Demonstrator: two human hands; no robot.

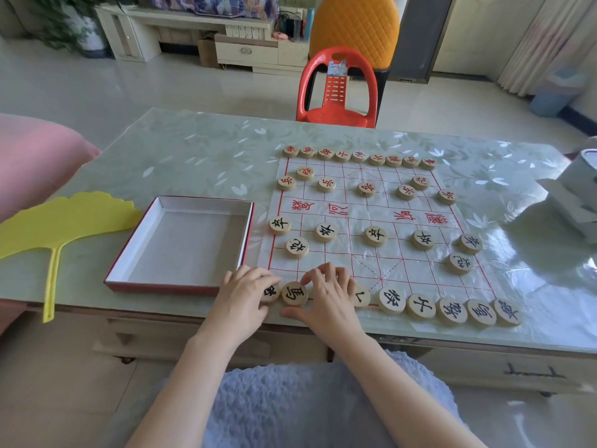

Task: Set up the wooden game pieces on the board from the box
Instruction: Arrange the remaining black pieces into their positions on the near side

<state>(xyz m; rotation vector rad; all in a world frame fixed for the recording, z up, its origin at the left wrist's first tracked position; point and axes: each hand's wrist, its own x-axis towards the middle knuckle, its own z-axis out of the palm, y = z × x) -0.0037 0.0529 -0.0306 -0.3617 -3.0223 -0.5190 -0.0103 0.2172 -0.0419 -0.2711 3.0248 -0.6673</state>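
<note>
1. Evidently aligning the near row of the board [371, 217], the left hand [247, 287] curled its fingers [265, 275] over the corner piece [270, 294], beside the horse piece [294, 294].
2. The right hand [329, 297] arched over a hidden piece; neither grip could be judged.
3. Left of the board, the box [181, 250] stood empty.

The left hand [245, 294] covers part of the corner piece [268, 294], the right hand [328, 297] hides probably 1 whole piece and part of the next piece [362, 299] in the near row [452, 311], and a white container [581, 179] is cut by the right edge.
</note>
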